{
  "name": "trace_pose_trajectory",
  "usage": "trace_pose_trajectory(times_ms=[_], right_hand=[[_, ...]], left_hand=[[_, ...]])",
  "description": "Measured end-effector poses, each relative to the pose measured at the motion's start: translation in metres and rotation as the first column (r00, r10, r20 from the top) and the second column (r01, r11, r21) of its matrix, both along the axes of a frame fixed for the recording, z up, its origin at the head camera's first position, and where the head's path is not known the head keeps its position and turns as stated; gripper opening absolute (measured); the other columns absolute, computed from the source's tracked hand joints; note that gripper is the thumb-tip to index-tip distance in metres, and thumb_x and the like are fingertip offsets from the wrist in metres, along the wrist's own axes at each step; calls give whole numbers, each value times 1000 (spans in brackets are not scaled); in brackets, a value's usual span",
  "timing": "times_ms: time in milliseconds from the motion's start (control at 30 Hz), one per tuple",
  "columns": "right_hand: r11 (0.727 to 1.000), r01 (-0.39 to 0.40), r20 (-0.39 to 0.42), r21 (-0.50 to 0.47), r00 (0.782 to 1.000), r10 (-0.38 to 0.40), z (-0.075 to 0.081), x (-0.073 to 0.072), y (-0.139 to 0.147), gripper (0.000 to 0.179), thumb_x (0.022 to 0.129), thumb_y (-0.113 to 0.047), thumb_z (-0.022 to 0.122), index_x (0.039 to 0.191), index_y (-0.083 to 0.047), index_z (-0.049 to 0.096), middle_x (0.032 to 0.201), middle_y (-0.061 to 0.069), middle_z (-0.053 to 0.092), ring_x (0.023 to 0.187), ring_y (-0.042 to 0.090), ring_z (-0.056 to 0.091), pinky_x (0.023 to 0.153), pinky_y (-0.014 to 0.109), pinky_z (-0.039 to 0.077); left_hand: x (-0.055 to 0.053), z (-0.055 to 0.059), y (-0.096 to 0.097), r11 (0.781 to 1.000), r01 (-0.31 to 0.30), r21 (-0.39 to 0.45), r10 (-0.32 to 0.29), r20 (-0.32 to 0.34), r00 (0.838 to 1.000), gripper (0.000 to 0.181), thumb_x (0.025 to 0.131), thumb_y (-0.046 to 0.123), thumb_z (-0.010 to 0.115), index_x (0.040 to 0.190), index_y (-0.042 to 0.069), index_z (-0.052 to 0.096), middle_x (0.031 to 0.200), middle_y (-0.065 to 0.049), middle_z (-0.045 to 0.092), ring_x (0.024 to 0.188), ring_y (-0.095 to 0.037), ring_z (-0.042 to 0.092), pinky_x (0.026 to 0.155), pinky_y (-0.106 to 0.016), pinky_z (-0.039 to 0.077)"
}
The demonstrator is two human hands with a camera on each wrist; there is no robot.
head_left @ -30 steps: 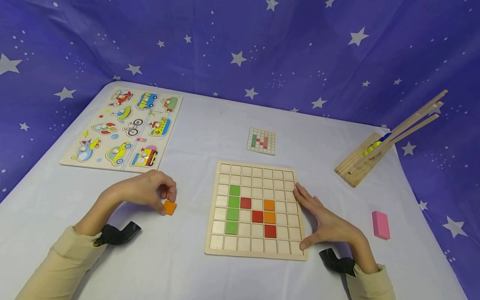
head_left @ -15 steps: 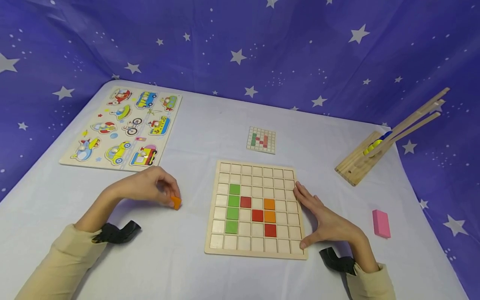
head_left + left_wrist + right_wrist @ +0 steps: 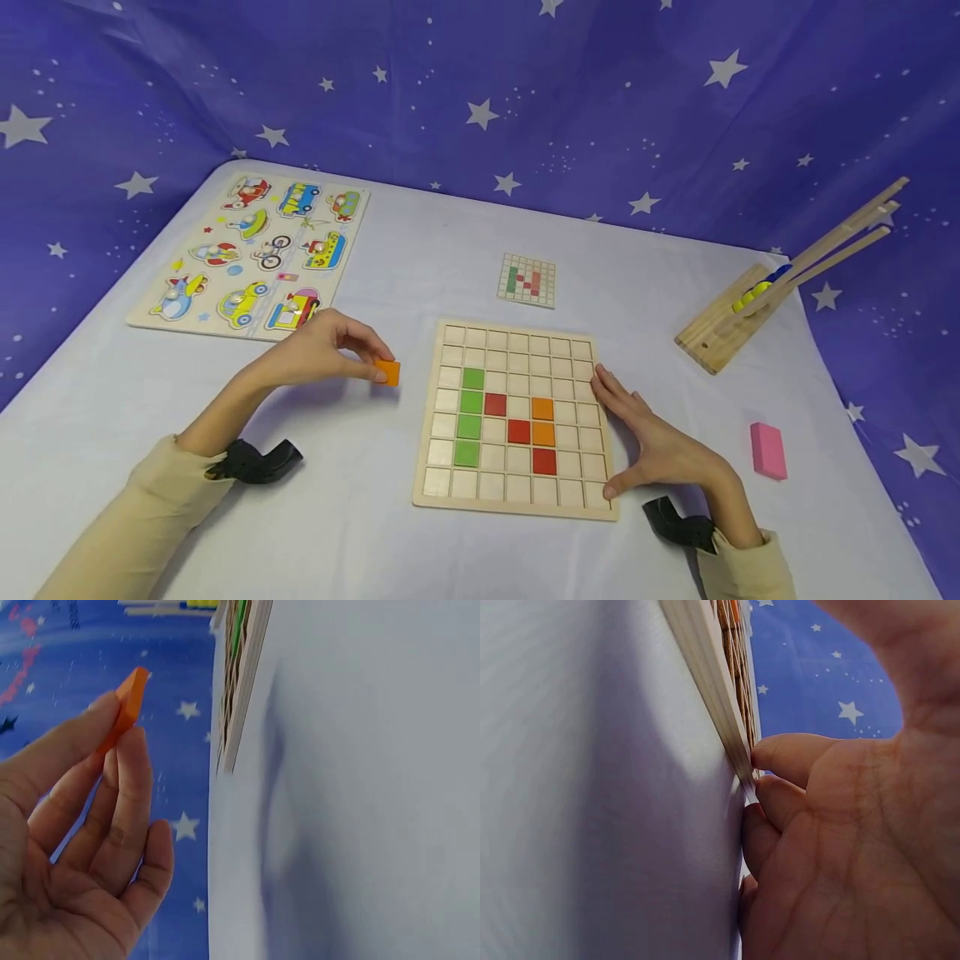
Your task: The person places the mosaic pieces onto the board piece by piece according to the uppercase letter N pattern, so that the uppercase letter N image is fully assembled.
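Note:
My left hand (image 3: 318, 350) pinches an orange square tile (image 3: 388, 372) between thumb and fingertips, held up off the table left of the wooden grid board (image 3: 427, 496). The left wrist view shows the same tile (image 3: 133, 701) tilted, one thin edge visible. In the board's cells lie several green tiles (image 3: 468, 427), three red tiles (image 3: 518, 431) and two orange tiles (image 3: 542, 409). My right hand (image 3: 663, 442) rests along the board's right edge, fingers extended and thumb near the lower corner. In the right wrist view, the fingertips of this hand (image 3: 855, 817) touch the board's side (image 3: 712, 690).
Behind the board lies a small pattern card (image 3: 527, 281). A vehicle puzzle board (image 3: 247, 250) is at the back left. To the right stand a wooden frame with beads (image 3: 720, 321) and a pink block (image 3: 768, 451). A starry blue cloth (image 3: 420, 100) hangs behind the table.
My left hand has lifted the orange tile from near the table and carried it right and away from me, towards the grid board. My right hand keeps its place on the board's edge.

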State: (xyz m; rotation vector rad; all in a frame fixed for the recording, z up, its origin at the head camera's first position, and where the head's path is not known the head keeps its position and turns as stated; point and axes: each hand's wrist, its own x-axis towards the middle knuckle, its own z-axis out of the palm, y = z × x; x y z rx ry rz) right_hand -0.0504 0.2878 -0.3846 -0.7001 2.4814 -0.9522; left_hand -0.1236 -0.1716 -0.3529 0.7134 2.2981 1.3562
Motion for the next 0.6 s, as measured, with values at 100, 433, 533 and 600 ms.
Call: trace_pose_trajectory(times_ms=[100,433,533,600], right_hand=[[1000,-5,-2,-2,1000,5,-1,0,0,134,55,-42,91,155,-8,8,162,14,-7,146,0,-11,106,2,-10],[1000,0,-3,-3,1000,0,0,1,-1,134,55,-42,91,155,-8,8,162,13,-7,147,1,-10,106,2,-10],[1000,-2,-4,-6,1000,2,1,1,-1,134,54,-42,91,155,-8,8,162,13,-7,146,-1,-10,106,2,-10],[1000,0,-5,-6,1000,0,1,1,0,134,54,-41,91,155,-8,9,162,13,-7,147,0,-10,106,2,-10]], left_hand=[[-2,2,16,1000,-1,5,1,-5,1000,16,76,13,81,90,11,76,87,-1,74,75,-13,67,77,-28,52],[-15,10,75,998,1,61,1,-37,999,15,78,10,78,93,7,76,89,-5,75,76,-13,68,74,-25,54],[-18,7,90,998,-3,70,5,-34,999,15,79,10,78,93,6,76,88,-6,75,75,-12,68,74,-25,55],[-19,5,99,998,-3,69,5,-33,999,15,79,11,78,93,6,76,87,-6,75,75,-11,68,73,-25,55]])
